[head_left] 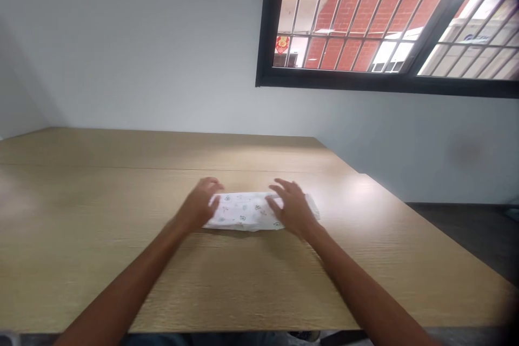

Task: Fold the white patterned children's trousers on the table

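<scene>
A folded white cloth [247, 211] lies mid-table [121, 259] — soft, light, floppy. The left hand [201, 203] and right hand [290, 206] rest flat on its ends, fingers spread, gripping nothing. It looks easiest to pick up by its ends.

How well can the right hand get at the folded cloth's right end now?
Likely yes: the right hand lies flat on the folded cloth, whose right end shows just past it, with nothing between them.

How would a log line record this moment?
left hand: on folded cloth | right hand: on folded cloth | support: wooden table
</scene>
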Motion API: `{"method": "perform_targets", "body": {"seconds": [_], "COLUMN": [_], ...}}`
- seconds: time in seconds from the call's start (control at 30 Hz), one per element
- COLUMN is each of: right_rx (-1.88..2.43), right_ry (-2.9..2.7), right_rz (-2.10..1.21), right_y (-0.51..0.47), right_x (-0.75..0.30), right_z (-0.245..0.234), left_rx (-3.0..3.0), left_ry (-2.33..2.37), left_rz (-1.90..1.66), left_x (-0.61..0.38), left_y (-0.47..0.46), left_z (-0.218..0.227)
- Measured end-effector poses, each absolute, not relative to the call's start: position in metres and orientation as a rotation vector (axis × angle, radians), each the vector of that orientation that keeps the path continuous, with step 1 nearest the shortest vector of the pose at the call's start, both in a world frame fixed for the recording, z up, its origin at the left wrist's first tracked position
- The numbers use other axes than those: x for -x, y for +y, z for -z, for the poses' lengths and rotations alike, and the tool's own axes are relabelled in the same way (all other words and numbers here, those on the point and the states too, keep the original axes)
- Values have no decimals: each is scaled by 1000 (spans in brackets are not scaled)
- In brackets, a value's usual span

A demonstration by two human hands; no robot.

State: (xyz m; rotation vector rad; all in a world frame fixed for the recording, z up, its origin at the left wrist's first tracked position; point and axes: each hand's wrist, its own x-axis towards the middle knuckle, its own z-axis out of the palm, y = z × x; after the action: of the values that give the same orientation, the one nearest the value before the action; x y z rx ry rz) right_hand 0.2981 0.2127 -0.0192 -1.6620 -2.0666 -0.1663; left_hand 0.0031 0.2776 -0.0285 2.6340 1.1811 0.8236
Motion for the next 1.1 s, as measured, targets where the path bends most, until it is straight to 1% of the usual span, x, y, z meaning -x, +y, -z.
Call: {"method": "perform_targets", "body": {"seconds": [0.1,0.2,0.3,0.53,0.67,0.77,0.87,0.93,1.1], "right_rx": [1499,1492,1560,1841,1951,2026,2197,2281,2270], "right_ry": [-2328,-2474,-2518,-2432,-2362,-2310,-2176,-2093,-2095], "right_rz": [-32,-144,-163,-177,-132,-54,6,-16,-98], "right_y": [209,209,211,209,204,200,199,199,198], "right_x": [-270,-260,-261,-284,-306,-321,-335,-343,-349], "right_z": [27,36,39,28,24,24,23,22,16], "left_rx": [-2737,-2757,-2761,-2690,-2675,-2674,-2681,-2690,-2682], "left_ry": [944,860,931,1259,1342,1428,1482,1488,1487], "left_rz": [-621,-474,-424,-393,-308,-310,-349,-342,-251], "left_x": [-45,-70,-68,-21,-6,1,8,11,13], "left_y": [254,239,238,259,264,264,265,265,268], "left_z": [40,53,59,57,55,56,59,60,58]}}
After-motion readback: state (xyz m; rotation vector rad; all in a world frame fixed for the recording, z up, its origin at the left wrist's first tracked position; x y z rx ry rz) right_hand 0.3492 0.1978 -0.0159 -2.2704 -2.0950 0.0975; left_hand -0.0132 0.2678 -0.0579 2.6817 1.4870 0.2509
